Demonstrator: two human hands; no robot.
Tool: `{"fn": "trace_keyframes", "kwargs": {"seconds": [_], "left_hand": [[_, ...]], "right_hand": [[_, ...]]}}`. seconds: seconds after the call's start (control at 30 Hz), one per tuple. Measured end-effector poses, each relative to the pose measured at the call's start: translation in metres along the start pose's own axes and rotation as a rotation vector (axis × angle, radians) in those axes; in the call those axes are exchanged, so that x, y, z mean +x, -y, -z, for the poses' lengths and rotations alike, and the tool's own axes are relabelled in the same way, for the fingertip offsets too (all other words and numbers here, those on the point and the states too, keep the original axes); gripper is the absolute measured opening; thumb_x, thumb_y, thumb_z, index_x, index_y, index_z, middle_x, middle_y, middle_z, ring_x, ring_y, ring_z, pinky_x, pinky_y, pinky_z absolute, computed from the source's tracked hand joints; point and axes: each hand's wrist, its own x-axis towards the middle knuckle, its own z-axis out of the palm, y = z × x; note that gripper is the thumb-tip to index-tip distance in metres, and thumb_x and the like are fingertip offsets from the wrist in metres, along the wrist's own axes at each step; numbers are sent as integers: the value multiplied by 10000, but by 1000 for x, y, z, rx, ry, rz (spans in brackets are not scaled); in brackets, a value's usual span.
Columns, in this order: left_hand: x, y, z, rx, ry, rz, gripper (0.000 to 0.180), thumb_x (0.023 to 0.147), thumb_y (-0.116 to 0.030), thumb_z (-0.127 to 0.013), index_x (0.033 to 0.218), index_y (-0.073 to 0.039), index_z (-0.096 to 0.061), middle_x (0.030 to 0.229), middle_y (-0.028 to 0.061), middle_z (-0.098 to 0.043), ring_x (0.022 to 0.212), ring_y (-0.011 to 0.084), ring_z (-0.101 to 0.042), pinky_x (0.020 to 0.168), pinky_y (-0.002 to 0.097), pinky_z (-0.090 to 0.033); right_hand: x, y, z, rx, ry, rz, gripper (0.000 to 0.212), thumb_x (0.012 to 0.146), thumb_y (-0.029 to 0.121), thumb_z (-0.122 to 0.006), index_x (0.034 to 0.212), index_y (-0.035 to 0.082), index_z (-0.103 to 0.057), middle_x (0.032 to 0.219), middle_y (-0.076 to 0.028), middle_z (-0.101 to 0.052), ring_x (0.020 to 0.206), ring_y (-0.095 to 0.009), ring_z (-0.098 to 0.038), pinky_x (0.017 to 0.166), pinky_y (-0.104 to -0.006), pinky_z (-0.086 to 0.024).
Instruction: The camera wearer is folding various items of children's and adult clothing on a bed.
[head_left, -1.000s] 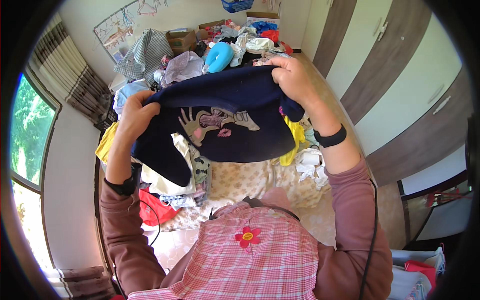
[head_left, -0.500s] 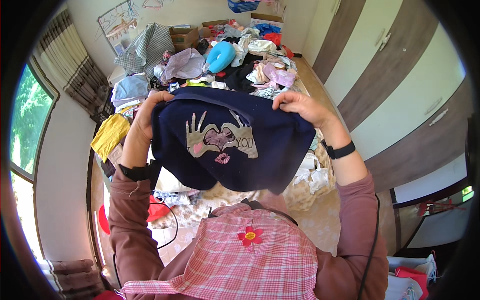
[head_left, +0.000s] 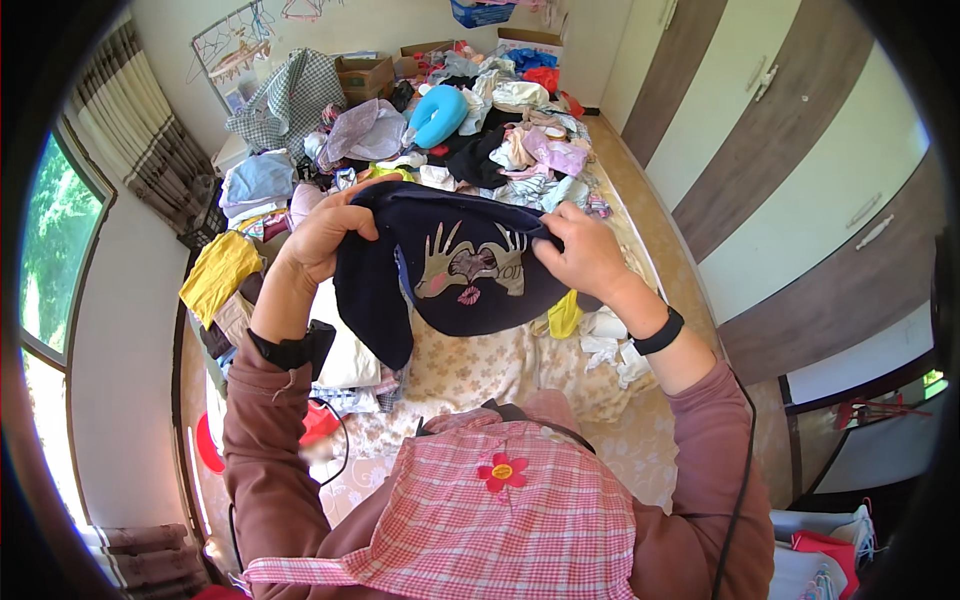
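I hold a dark navy top [head_left: 455, 275] with a pink and beige print of two hands up in front of me, over a bed. My left hand [head_left: 325, 235] grips its left edge, where a bunch of the cloth hangs down. My right hand [head_left: 585, 255] pinches the right edge at about the same height. The garment is partly gathered between the hands, with the print facing me. A black band sits on each wrist.
The bed [head_left: 480, 370] has a floral sheet and is heaped with loose clothes, with a blue neck pillow [head_left: 437, 113] at the far end. A yellow garment [head_left: 218, 272] lies at the left. Wardrobe doors [head_left: 790, 170] run along the right, a curtained window [head_left: 60, 230] on the left.
The navy top has come lower and nearer to me, and is less spread out. Both hands have drawn closer together and the left side now hangs bunched.
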Motion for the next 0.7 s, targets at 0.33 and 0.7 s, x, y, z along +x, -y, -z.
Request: {"fn": "trace_keyframes", "kwargs": {"seconds": [0.33, 0.7], "left_hand": [[10, 7, 13, 680, -395, -157, 423, 923, -361, -579, 1095, 25, -601, 878, 38, -645, 739, 82, -590, 649, 214, -483], [13, 16, 23, 181, -489, 59, 452, 900, -450, -577, 1020, -18, -637, 909, 69, -676, 737, 132, -648, 674, 251, -532]], "right_hand": [[36, -29, 18, 902, -195, -146, 197, 869, 151, -555, 833, -32, -617, 739, -31, -588, 697, -113, -531, 654, -252, -411], [38, -10, 44, 1202, 65, -456, 194, 894, 204, -605, 951, 22, -642, 884, -24, -661, 735, -83, -616, 660, -215, -489]]}}
